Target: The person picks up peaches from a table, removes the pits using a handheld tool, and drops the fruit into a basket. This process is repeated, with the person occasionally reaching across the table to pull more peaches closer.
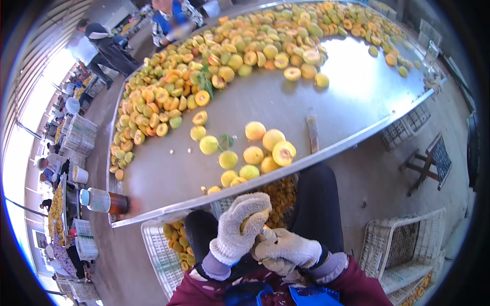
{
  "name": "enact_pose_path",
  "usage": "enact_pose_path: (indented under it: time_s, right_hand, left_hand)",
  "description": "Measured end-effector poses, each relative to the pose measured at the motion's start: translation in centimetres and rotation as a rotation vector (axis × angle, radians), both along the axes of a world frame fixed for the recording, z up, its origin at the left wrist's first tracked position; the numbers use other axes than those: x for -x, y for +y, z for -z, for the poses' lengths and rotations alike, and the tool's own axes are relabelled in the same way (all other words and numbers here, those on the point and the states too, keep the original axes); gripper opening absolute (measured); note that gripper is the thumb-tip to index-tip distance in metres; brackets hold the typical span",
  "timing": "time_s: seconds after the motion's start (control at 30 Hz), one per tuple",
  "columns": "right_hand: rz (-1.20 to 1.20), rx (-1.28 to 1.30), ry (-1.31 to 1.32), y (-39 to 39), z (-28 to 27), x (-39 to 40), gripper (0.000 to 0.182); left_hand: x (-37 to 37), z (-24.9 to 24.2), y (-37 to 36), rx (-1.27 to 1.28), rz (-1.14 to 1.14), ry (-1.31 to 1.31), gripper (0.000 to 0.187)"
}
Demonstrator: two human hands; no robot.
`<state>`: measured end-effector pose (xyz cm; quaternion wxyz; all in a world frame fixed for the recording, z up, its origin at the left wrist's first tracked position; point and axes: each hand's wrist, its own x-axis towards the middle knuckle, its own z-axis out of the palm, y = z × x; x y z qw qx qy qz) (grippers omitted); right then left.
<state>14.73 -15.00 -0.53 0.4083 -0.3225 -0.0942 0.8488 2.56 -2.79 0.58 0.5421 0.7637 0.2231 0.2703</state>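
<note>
My left hand (239,224), in a cream knitted glove, is closed around a dull-yellow piece of peach (253,223), mostly covered by the fingers. Close against it, my right hand (288,249) is closed too, its glove stained at the fingers. A small, pale end shows between the two hands; I cannot make out what it belongs to. Both hands are above my lap, just in front of the metal table (168,178). Nearest to them on the tabletop is a loose group of peaches (250,172), with a cut half (283,153) facing up.
A large heap of halved peaches (245,46) covers the table's far side. A jar of dark liquid (104,201) lies at the left corner; a flat strip (313,133) rests near the front edge. Crates (403,250) and a folding stool (433,160) stand right. Several people work beyond.
</note>
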Motion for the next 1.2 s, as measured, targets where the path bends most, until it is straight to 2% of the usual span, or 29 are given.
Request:
enact_pose_path:
  time_s: [0.03, 0.07, 0.1, 0.17, 0.2, 0.23, 0.27, 0.3, 0.33, 0.37, 0.43, 0.5, 0.6, 0.63, 0.7, 0.73, 0.77, 0.83, 0.87, 0.9, 0.97, 1.0, 1.03, 1.1, 1.2]
  right_hand:
    - [0.069, -0.016, -0.031, 0.0, 0.3, 0.5, 0.014]
    - [0.111, -0.086, -0.103, -0.2, 1.4, 1.3, 0.015]
    - [0.156, -0.155, -0.172, 0.0, 2.2, 1.5, 0.015]
    - [0.084, -0.109, -0.112, 0.4, 0.3, 0.3, 0.015]
    - [0.021, -0.079, 0.007, 0.3, 0.1, -0.1, 0.016]
    - [-0.044, -0.034, 0.134, 0.0, 0.1, 0.1, 0.017]
    - [0.031, -0.110, -0.046, -0.1, 1.9, 1.1, 0.018]
    - [0.032, -0.093, -0.038, -0.3, 1.6, 1.3, 0.018]
    - [0.054, -0.146, -0.060, -0.2, 1.1, 1.3, 0.019]
    - [0.078, -0.196, -0.082, -0.3, 0.7, 1.1, 0.021]
    - [0.012, -0.130, 0.095, -0.6, 2.2, 1.1, 0.023]
    - [0.098, -0.218, 0.073, -0.7, 2.7, 1.5, 0.022]
    - [0.059, -0.240, 0.112, -0.7, 2.4, 1.1, 0.022]
    - [0.060, -0.229, 0.117, -0.6, 2.3, 1.0, 0.022]
    - [0.072, -0.202, -0.002, -0.4, 2.1, 0.9, 0.021]
    - [0.080, -0.204, 0.064, -0.6, 2.3, 1.0, 0.022]
    - [0.083, -0.199, 0.068, -0.6, 2.5, 1.0, 0.022]
    - [0.099, -0.134, 0.177, -0.7, 2.8, 1.2, 0.021]
    - [0.103, -0.128, 0.179, -0.8, 3.2, 1.3, 0.021]
    - [0.115, -0.132, 0.209, -0.9, 3.8, 1.5, 0.021]
    - [0.127, -0.134, 0.236, -1.0, 4.0, 1.4, 0.021]
    - [0.114, -0.139, 0.207, -1.1, 3.4, 1.1, 0.020]
    - [0.101, -0.151, 0.176, -0.9, 2.8, 0.9, 0.020]
    - [0.107, -0.140, 0.159, -0.5, 1.5, 0.4, 0.020]
    - [0.148, -0.101, 0.101, -0.7, 2.9, 1.2, 0.019]
  left_hand:
    - [-0.1, -0.6, -0.1, 0.194, -0.029, 0.051, 0.023]
    - [0.1, -1.9, -0.2, 0.525, -0.010, 0.080, 0.024]
    - [0.2, -2.6, -0.2, 0.611, 0.005, 0.118, 0.030]
    - [0.3, -1.9, -0.9, 0.453, -0.083, 0.118, 0.029]
    - [0.4, -1.7, -1.3, 0.328, -0.103, 0.074, 0.028]
    - [0.7, -1.5, -1.1, 0.334, -0.111, 0.081, 0.028]
    - [0.8, -1.3, -0.8, 0.007, -0.062, 0.062, 0.028]
    - [0.7, -1.4, -0.6, -0.317, -0.004, 0.041, 0.028]
    - [0.6, -1.8, -0.6, -0.330, -0.006, 0.070, 0.032]
    - [0.6, -1.8, -0.3, -0.250, 0.026, 0.095, 0.028]
    - [0.7, -2.0, -0.3, 0.354, 0.019, 0.180, 0.024]
    - [0.7, -2.1, -0.4, 0.464, 0.040, 0.143, 0.023]
    - [0.4, -1.8, -0.2, -0.192, 0.085, 0.152, 0.028]
    - [0.2, -2.0, -0.1, -0.181, 0.086, 0.157, 0.028]
    - [-0.1, -2.4, -0.1, -0.391, 0.068, 0.256, 0.031]
    - [0.0, -1.7, 0.2, -0.397, 0.084, 0.143, 0.026]
    - [0.1, -1.6, -0.1, -0.391, 0.087, 0.146, 0.026]
    - [0.2, -1.4, -0.7, 0.400, -0.028, 0.119, 0.025]
    - [0.0, -1.3, -0.6, 0.560, -0.046, 0.089, 0.028]
    - [-0.2, -1.3, -0.6, 0.566, -0.045, 0.091, 0.028]
    - [-0.5, -1.4, -0.3, 0.088, 0.027, 0.186, 0.026]
    - [-0.4, -0.8, -0.1, -0.108, 0.055, 0.143, 0.024]
    - [-0.6, -0.9, 0.0, -0.106, 0.053, 0.143, 0.024]
    - [-1.0, -1.0, 0.3, -0.446, 0.084, 0.137, 0.023]
    - [-1.5, -0.9, -0.2, -0.419, 0.043, 0.202, 0.023]
